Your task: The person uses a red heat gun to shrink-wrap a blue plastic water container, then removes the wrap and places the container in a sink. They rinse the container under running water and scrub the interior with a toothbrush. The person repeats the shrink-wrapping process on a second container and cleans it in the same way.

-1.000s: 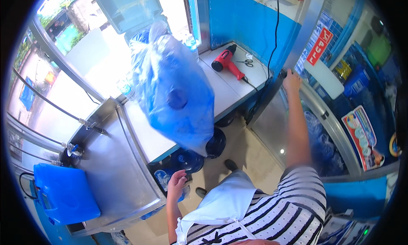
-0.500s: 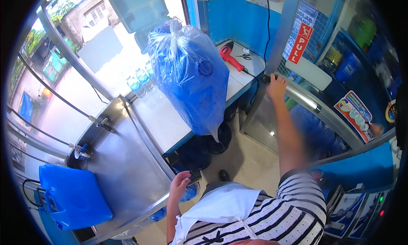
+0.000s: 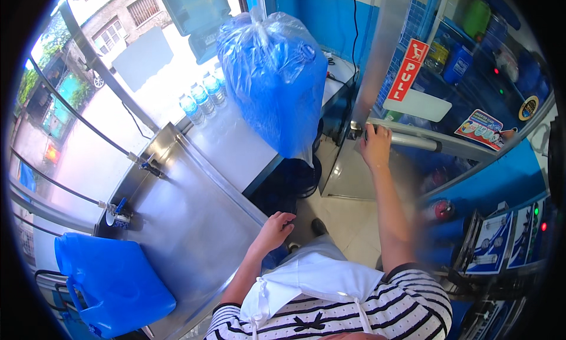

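Observation:
My right hand (image 3: 376, 146) has its fingers curled over the metal crossbar (image 3: 407, 140) of a glass door (image 3: 354, 173) in a metal frame, near the bar's left end. My left hand (image 3: 275, 230) hovers in front of my apron beside the steel counter's edge, its fingers loosely bent and nothing visible in them. Between and beyond my hands, a blue container in a knotted clear plastic bag (image 3: 268, 86) stands on a white tabletop (image 3: 227, 145).
At left, a blue jerrycan (image 3: 115, 281) sits on the steel sink counter (image 3: 183, 222) with taps (image 3: 150, 166). Several water bottles (image 3: 203, 98) line the tabletop by the window. Dark round bottles (image 3: 306, 175) stand beneath it. Control panels (image 3: 501, 240) are at lower right.
The door has swung a little, its crossbar now lying flatter in view, with my right hand still on it. My left hand has risen and moved rightward. My view has shifted.

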A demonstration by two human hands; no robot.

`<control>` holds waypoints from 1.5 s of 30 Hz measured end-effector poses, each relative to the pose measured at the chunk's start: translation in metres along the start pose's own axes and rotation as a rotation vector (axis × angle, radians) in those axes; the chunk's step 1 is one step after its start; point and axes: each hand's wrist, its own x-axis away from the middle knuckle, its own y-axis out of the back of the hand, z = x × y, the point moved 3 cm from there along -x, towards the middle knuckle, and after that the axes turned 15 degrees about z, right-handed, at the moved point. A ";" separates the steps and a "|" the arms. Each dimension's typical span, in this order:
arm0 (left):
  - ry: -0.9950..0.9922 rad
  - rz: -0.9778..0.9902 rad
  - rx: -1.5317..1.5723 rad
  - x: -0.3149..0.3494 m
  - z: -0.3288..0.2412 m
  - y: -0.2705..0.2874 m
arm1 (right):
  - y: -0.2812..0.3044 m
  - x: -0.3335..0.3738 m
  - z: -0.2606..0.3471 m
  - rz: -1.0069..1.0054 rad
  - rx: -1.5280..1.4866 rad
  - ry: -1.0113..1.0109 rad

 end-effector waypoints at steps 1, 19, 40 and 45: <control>-0.005 0.017 0.013 0.007 0.006 -0.002 | 0.008 0.020 0.005 0.006 -0.003 0.013; 0.024 0.273 -0.741 -0.067 0.063 -0.055 | 0.042 0.176 0.120 0.247 -0.419 0.124; 0.024 0.095 -0.516 -0.062 0.063 -0.052 | 0.001 0.124 0.056 0.770 -1.201 -0.104; 0.024 0.070 -0.412 -0.071 0.063 -0.054 | 0.009 0.123 0.040 0.752 -1.160 -0.090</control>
